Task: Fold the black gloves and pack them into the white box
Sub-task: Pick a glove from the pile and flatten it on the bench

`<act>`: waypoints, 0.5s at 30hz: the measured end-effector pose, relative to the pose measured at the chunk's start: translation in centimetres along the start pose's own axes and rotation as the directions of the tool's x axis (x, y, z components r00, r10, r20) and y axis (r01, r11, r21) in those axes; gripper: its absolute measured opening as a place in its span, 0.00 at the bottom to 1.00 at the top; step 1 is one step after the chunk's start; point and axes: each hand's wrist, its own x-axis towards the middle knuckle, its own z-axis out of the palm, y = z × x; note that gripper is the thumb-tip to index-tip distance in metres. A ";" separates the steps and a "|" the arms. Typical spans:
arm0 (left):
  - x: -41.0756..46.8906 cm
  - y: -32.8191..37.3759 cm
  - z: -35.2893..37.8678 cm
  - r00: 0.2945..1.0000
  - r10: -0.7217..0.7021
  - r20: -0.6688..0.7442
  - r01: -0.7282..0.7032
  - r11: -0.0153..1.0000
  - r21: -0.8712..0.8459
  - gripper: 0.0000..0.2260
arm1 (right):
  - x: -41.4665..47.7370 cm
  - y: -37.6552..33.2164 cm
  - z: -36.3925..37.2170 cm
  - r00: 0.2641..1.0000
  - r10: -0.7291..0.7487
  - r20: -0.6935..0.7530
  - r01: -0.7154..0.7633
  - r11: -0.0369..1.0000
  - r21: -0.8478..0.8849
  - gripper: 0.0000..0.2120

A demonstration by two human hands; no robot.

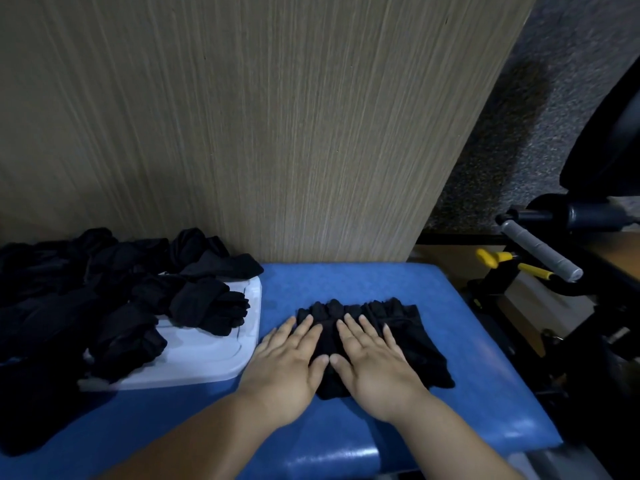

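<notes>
Hands first: your left hand [287, 365] and right hand [375, 367] both lie flat, palms down, fingers straight and slightly spread. They sit side by side with the thumb tips almost meeting. Neither one is gripping anything. They're just pressing down on the flattened black fabric gloves [401, 327] in the middle of the blue padded vinyl bench [467, 375].

The gloves' bunched finger ends point away from you, toward the back. I honestly can't tell how many layers are stacked there, it's all one dark shape. Your left hand's little finger hangs off the fabric onto the blue padding, and the right hand sits fully on the gloves.

Just beside your left hand is the shallow white plastic box [211, 358], rounded corners, lying flat on the bench. A messy heap of loose black gloves [114, 292] is piled over most of it and spills off its left side, so only the near right part of the box shows.

Behind everything stands a tall beige wood-grain panel [259, 133]. Off the bench's right edge there's a grey foam-grip bar [540, 251], a yellow-handled lever [498, 259] and some black metal framework [588, 341].
</notes>
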 end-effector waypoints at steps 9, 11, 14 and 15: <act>0.0 -0.1 0.1 0.996 0.044 -0.083 -0.050 0.997 -0.062 0.29 | -1.1 5.4 -2.5 0.734 0.359 -0.576 -0.153 0.914 0.375 0.13; 0.1 0.0 0.2 0.986 0.091 -0.142 -0.106 0.989 -0.100 0.29 | -1.6 7.1 -3.1 0.719 0.548 -0.427 -0.348 0.816 0.461 0.15; 0.2 0.6 0.0 0.977 0.183 -0.106 -0.199 0.966 -0.167 0.22 | -2.3 7.6 -3.6 0.720 0.679 -0.143 -0.558 0.689 0.462 0.20; 0.2 0.8 -0.1 0.973 0.219 -0.077 -0.229 0.959 -0.166 0.21 | -2.4 7.4 -3.6 0.725 0.681 -0.103 -0.581 0.685 0.440 0.21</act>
